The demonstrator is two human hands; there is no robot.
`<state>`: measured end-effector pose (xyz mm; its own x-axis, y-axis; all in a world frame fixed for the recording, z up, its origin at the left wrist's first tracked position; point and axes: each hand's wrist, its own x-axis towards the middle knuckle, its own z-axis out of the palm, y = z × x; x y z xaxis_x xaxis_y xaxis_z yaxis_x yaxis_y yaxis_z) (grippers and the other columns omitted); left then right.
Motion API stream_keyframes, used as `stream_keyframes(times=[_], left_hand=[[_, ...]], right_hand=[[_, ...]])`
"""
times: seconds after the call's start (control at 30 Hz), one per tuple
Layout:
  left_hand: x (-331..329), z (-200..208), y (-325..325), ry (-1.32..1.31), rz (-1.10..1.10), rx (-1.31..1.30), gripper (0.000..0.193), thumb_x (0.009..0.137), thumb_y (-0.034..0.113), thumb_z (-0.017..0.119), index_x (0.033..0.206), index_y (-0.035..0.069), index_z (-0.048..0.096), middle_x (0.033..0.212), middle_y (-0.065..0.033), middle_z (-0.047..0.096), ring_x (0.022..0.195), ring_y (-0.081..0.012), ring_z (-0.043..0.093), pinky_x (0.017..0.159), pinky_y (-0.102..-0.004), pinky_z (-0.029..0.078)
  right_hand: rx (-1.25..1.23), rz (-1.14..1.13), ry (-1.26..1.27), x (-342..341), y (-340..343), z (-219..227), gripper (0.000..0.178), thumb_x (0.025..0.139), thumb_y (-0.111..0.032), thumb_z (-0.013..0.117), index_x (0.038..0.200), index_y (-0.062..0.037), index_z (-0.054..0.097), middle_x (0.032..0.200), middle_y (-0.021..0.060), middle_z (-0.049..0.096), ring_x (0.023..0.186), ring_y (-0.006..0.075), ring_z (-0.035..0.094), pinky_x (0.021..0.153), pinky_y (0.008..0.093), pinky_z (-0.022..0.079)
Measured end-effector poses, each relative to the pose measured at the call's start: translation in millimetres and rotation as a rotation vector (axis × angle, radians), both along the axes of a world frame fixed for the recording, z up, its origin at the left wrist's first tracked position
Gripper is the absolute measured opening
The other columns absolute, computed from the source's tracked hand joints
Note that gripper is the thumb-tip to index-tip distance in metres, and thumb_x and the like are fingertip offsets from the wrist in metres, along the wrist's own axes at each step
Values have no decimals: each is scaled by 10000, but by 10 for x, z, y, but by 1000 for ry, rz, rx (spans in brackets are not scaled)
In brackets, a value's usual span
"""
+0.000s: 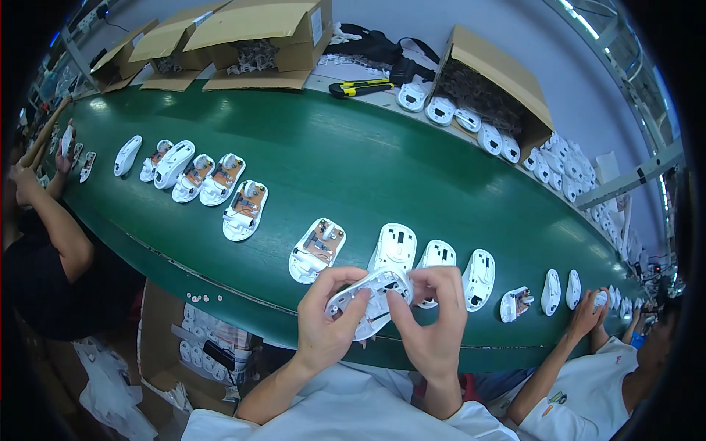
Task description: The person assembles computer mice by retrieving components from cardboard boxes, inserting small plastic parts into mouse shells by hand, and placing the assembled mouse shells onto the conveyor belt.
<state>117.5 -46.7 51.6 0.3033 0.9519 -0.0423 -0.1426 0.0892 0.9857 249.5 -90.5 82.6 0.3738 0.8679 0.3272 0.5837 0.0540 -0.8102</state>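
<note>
Both my hands hold a white plastic computer mouse shell [376, 303], its hollow, ribbed inside facing up, above the near edge of the green bench. My left hand [323, 327] grips its left side, thumb on the inside. My right hand [432, 323] grips the right side, thumb pressed into the inside and fingers curled at the rim. Just beyond my hands lie closed white mice [392, 244], partly covered by them. Left of these sits an open mouse base [316, 253] with a brown circuit board; several more such bases [245, 211] trail off to the left.
The green bench [323, 169] curves across the view. Cardboard boxes [250, 29] of small parts stand along its back, near a yellow-black box cutter [362, 88] and rows of white mice [440, 111]. People work at left [55, 242] and right [588, 382]. Below is an open carton [158, 338].
</note>
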Motion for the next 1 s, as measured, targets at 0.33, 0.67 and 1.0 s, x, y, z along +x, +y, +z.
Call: stream_keyframes(times=[0.33, 0.67, 1.0], left_hand=[[-124, 53, 28, 50, -13, 128, 270, 820, -31, 593, 1079, -7, 662, 891, -89, 666, 673, -107, 556, 565, -191, 431], [-194, 86, 36, 88, -41, 119, 290, 806, -43, 591, 1081, 0, 670, 831, -61, 669, 603, -74, 495, 495, -171, 358], [-138, 29, 119, 59, -19, 183, 277, 804, -53, 590, 1064, -4, 673, 830, -68, 664, 586, -74, 491, 483, -174, 358]], right_hand=[[-269, 183, 634, -26, 77, -119, 245, 819, 22, 659, 1051, 30, 582, 906, 73, 559, 711, 134, 567, 637, 224, 478], [-257, 127, 727, -123, 79, -83, 179, 823, 19, 658, 982, 19, 575, 899, 68, 548, 687, 115, 550, 563, 199, 475], [-150, 166, 613, -89, 117, -217, 153, 847, -18, 663, 957, 27, 566, 911, 64, 525, 625, 100, 538, 485, 183, 483]])
